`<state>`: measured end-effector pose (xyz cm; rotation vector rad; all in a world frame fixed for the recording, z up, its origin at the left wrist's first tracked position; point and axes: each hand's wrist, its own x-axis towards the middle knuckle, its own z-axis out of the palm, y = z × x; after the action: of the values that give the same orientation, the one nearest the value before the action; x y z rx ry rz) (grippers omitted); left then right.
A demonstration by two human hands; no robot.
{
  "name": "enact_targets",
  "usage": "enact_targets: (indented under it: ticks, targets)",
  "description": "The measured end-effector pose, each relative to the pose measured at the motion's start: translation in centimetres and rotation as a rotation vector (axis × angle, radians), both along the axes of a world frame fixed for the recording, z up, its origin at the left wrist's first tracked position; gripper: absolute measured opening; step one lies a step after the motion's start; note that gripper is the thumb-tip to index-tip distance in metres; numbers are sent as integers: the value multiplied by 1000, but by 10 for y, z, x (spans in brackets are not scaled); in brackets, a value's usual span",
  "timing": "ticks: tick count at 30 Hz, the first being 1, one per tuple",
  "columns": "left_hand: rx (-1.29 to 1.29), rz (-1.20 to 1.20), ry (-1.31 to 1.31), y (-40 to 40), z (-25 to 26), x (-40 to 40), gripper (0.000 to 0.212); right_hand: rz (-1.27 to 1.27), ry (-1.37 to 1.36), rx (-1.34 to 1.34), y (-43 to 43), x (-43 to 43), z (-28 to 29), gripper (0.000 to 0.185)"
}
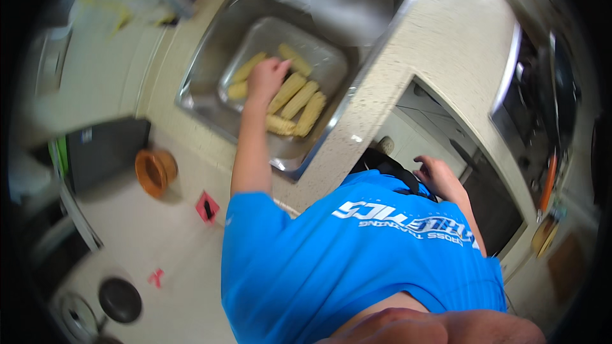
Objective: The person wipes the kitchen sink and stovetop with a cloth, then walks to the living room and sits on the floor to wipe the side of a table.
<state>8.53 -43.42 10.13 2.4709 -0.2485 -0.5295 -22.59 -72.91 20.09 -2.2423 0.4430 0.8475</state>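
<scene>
Several husked corn cobs (pixel 299 100) lie in the stainless steel sink basin (pixel 203 76). My left hand (pixel 268 76) reaches down among them, its thumb towards the upper right. It is blurred, and its palm and most fingers are hidden, so whether it grips a cob cannot be told. One cob (pixel 295 59) lies to its upper right, another (pixel 248 68) at its left. Beside my body on the right, away from the sink, my right hand (pixel 436 174) hangs with its fingers loosely curled and apart, holding nothing.
A blurred round translucent object (pixel 354 5) overlaps the sink's upper right. The speckled countertop (pixel 377 62) borders the basin. An orange-brown pot (pixel 156 172) and a dark panel (pixel 110 153) stand at the left. A stove (pixel 519 100) is at the far right, near an orange-handled utensil (pixel 548 184).
</scene>
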Motion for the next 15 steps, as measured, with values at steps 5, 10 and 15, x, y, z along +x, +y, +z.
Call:
enact_targets:
  ticks: [5,10,15]
  targets:
    - [-303,85,-282,-11,48,-59,34,-25,-81,-35,-23,-15,1,27]
    - [-413,60,-457,-52,53,-122,12,-115,-171,-36,-51,-54,-24,28]
    - [-542,-319,-267,-132,62,-176,10,-259,-221,3,-64,-111,-57,29]
